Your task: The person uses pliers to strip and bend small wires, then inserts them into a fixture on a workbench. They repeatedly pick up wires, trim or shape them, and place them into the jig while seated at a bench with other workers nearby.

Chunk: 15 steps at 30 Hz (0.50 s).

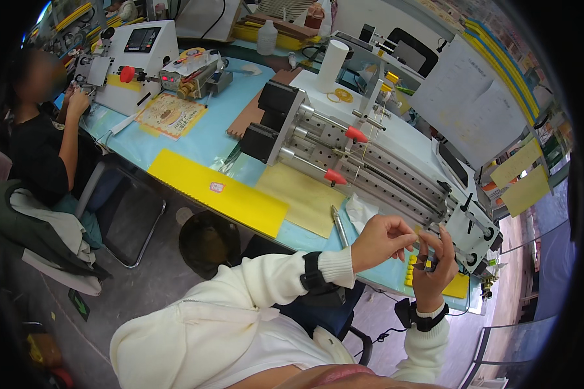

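Note:
My left hand point(384, 242) is raised over the table's near edge, thumb and fingertips pinched together. Close beside it, my right hand point(435, 266) has its fingers bent and its fingertips near those of the left. Anything between the fingers is too thin or small to make out. Just beyond both hands lies a long metal machine point(376, 165) with parallel rails and two black motors at its left end. Two red cone-shaped tips point(335, 176) stand out on it. Left of my left hand are a silver pen-like tool point(339, 225) and a crumpled white tissue point(361, 212).
A yellow sheet point(217, 192) and a paler yellow one point(302, 198) lie along the front edge. At the far left a co-worker point(45, 123) sits by a white control box point(143, 55). A white cylinder point(332, 65) stands behind the machine; a black bin point(209, 243) is below the table.

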Motion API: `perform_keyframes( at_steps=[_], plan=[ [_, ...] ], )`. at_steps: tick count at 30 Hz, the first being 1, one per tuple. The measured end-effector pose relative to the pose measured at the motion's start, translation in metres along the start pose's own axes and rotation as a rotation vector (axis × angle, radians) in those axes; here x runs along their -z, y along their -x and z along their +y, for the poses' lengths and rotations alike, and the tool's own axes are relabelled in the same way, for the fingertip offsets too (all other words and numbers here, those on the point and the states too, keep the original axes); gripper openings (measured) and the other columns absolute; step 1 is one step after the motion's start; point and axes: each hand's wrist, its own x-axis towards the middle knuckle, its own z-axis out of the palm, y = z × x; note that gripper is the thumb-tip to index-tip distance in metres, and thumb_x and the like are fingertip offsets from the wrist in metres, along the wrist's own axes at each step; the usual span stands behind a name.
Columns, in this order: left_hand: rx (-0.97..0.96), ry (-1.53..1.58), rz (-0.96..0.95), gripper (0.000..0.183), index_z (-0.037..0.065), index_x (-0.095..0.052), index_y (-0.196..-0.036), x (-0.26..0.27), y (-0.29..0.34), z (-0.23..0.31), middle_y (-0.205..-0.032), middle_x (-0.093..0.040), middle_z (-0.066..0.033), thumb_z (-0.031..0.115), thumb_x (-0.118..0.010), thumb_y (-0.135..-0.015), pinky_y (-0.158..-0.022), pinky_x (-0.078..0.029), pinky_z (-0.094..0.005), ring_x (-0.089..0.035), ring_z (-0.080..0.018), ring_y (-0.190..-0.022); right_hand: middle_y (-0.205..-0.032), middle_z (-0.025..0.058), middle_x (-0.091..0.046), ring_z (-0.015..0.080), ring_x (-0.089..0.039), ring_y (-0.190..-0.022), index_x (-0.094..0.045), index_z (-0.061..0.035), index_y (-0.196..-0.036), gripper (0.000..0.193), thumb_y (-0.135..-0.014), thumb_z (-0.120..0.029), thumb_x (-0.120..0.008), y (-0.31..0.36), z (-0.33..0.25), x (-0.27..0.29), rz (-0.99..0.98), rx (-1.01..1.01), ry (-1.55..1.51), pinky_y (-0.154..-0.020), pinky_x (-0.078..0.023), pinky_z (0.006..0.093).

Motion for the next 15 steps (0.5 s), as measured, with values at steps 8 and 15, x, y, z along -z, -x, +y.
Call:
perform_keyframes(
  at_steps=[8,15],
  plan=[
    [-0.027,-0.025,0.064,0.015,-0.001,-0.072,-0.099,0.010,0.003,0.010,-0.086,-0.074,-0.0092,0.012,-0.068,-0.094,-0.059,-0.050,-0.0222,-0.064,-0.0094,-0.063,-0.093,0.0064,-0.074,0.0183,-0.068,-0.068,-0.046,-0.0018,-0.137,0.081,-0.061,0.015,-0.069,0.000,0.015,-0.004,-0.010,-0.040,-0.041,-0.062,-0.052,0.0246],
    [0.032,-0.032,0.112,0.019,-0.002,-0.069,-0.104,0.006,0.002,0.021,-0.087,-0.072,-0.0100,0.015,-0.068,-0.095,-0.060,-0.053,-0.0238,-0.065,-0.0115,-0.066,-0.092,0.0043,-0.075,0.0114,-0.067,-0.066,-0.045,-0.0019,-0.134,0.063,-0.080,0.007,-0.076,-0.005,0.010,-0.006,-0.002,-0.106,-0.050,-0.060,-0.048,0.0196]
  ],
)
